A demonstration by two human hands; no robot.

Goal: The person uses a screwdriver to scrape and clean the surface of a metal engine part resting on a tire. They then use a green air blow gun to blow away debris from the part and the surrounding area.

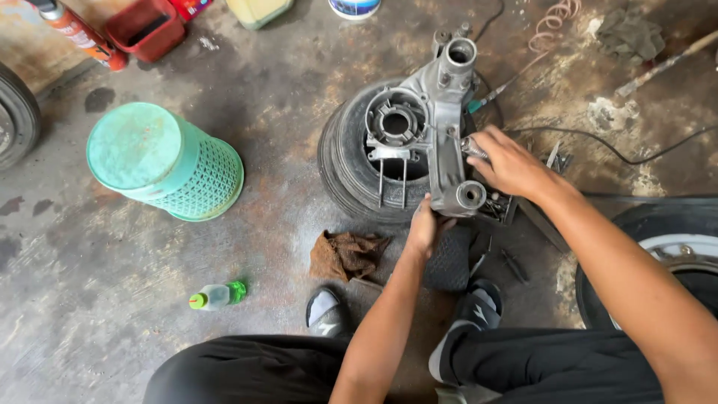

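Resting on top of a small black tire (345,161) that lies flat on the stained concrete floor (90,269), the grey metal engine casing (430,123) looks like a heavy, rigid casting, stiff everywhere and probably a little greasy, so it would likely slip in a loose grip. Its long axis runs away from the person, from the round boss at the near end up to the open tube at the far end, with the wide ring-shaped housing bulging toward the person's left. The left hand (424,228) presses against the near end of the casing, fingers curled on its lower edge to steady it. The right hand (508,161) sits at the casing's right side, fingers closed around a small metal part or tool tip; what exactly it is cannot be told. The thick arms and bosses look like the safest places to hold, rather than the thin studs sticking out. A brown rag (348,254) lies near the left hand, and an upturned green basket (164,161) stands well apart.
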